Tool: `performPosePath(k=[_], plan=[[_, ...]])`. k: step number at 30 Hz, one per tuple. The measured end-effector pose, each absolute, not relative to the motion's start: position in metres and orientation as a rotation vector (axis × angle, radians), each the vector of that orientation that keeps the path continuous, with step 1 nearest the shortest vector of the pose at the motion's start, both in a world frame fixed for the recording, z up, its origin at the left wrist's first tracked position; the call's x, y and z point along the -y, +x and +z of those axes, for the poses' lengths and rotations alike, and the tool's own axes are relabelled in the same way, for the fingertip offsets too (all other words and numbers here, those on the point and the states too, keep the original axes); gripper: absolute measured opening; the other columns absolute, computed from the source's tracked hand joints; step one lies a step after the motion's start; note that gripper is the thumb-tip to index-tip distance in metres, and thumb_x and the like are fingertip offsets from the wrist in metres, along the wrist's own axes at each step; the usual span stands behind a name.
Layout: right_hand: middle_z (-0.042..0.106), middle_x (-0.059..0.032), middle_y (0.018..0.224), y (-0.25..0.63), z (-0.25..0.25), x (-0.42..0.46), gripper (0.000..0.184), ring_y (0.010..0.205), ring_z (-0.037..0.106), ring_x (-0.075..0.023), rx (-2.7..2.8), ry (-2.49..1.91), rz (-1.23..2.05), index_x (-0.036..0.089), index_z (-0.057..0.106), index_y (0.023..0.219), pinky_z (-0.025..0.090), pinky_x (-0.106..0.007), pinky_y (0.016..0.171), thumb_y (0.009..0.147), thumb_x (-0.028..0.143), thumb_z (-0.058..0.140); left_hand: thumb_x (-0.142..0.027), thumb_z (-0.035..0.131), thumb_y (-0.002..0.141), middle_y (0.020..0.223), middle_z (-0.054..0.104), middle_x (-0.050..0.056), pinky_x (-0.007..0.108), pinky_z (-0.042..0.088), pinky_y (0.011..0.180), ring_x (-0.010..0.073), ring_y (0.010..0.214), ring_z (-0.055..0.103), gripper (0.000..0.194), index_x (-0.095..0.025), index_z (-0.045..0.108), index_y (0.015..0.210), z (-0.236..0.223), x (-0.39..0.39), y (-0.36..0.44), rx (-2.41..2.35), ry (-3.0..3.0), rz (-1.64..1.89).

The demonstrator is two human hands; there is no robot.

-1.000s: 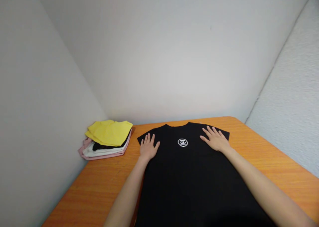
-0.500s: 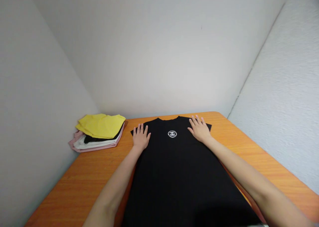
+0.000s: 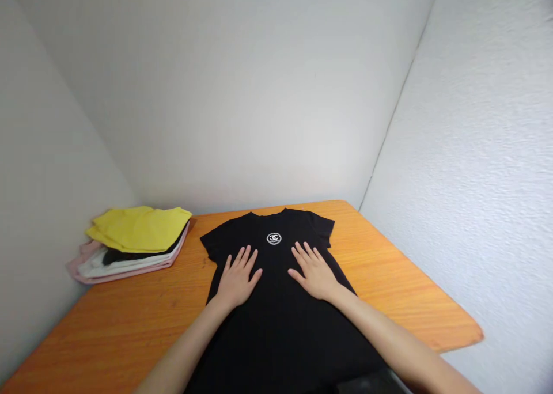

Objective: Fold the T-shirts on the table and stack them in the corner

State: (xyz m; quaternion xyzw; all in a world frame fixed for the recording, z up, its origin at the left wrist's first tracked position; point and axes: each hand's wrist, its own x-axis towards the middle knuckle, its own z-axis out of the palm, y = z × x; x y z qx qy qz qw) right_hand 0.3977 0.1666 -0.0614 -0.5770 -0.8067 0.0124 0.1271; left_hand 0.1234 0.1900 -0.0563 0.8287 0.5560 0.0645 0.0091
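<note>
A black T-shirt (image 3: 276, 319) with a small white round logo (image 3: 273, 238) lies spread flat, front up, on an orange wooden table (image 3: 389, 284). My left hand (image 3: 237, 277) rests flat on the shirt's chest, just left of and below the logo, fingers stretched out. On the right side of the chest my right hand (image 3: 313, 270) lies flat too, fingers spread. Neither hand holds anything. Both short sleeves show at the far end; the hem runs out of view toward me.
A stack of folded clothes (image 3: 129, 244), yellow on top over black, white and pink pieces, sits at the table's far left corner against the wall. White walls close the table in behind, left and right. The table's right edge (image 3: 458, 339) is near.
Both hands have slid from the shirt's shoulders toward me and inward onto the chest. The camera has swung to the right.
</note>
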Motion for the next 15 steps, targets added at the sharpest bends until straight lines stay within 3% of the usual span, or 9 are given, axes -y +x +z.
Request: performPosePath(k=[7, 13, 15], plan=[[0.017, -0.0144, 0.158, 0.418, -0.075, -0.159, 0.088, 0.147, 0.005, -0.0339, 2.198, -1.844, 0.0, 0.008, 0.034, 0.151, 0.01, -0.053, 0.118, 0.093, 0.074, 0.025, -0.056, 0.025, 0.098, 0.16, 0.014, 0.0, 0.055, 0.018, 0.118, 0.0235, 0.148, 0.016, 0.059, -0.032, 0.025, 0.152, -0.065, -0.197, 0.119, -1.702, 2.599, 0.256], [0.038, -0.0127, 0.151, 0.472, -0.052, -0.211, 0.075, 0.142, 0.027, -0.0289, 1.962, -1.924, 0.066, 0.01, 0.043, 0.145, 0.024, -0.041, 0.116, 0.095, 0.064, 0.031, -0.037, 0.045, 0.095, 0.156, 0.027, 0.011, 0.054, 0.011, 0.12, 0.0296, 0.147, 0.016, 0.053, -0.016, 0.046, 0.143, -0.026, -0.158, 0.159, -1.688, 2.844, 0.411], [0.048, -0.0171, 0.143, 0.497, -0.039, -0.239, 0.067, 0.136, 0.038, -0.0288, 1.859, -2.002, 0.025, 0.007, 0.047, 0.141, 0.029, -0.039, 0.113, 0.097, 0.055, 0.031, -0.042, 0.046, 0.095, 0.152, 0.037, 0.011, 0.049, 0.024, 0.118, 0.0284, 0.143, 0.03, 0.054, -0.015, 0.047, 0.142, -0.024, -0.125, 0.199, -1.442, 2.965, 0.569]])
